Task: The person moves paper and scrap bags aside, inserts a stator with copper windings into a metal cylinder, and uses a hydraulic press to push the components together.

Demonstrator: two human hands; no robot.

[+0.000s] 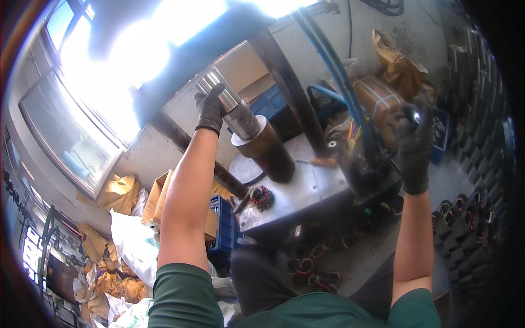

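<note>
My left hand (210, 109), in a dark glove, is wrapped round the side of a shiny metal cylinder (230, 99). That cylinder stands tilted in this view on a grey metal collar (242, 122), above a thick dark steel sleeve (268, 152) on the metal worktable (306, 188). My right hand (413, 150), also gloved, is raised at the right with its fingers curled round a dark, rounded piece with a bright glint (414, 117); blur hides its kind. A small wound coil ring (261, 197) with red on it sits near the table's left corner.
Steel posts (287, 82) rise beside the sleeve. A tool with a wooden handle (324, 162) lies on the table. Blue hoses (342, 82) hang at the right. Stacked dark cylinders (465, 164) line the right side. A blue crate (221, 224) and sacks (131, 243) are at left.
</note>
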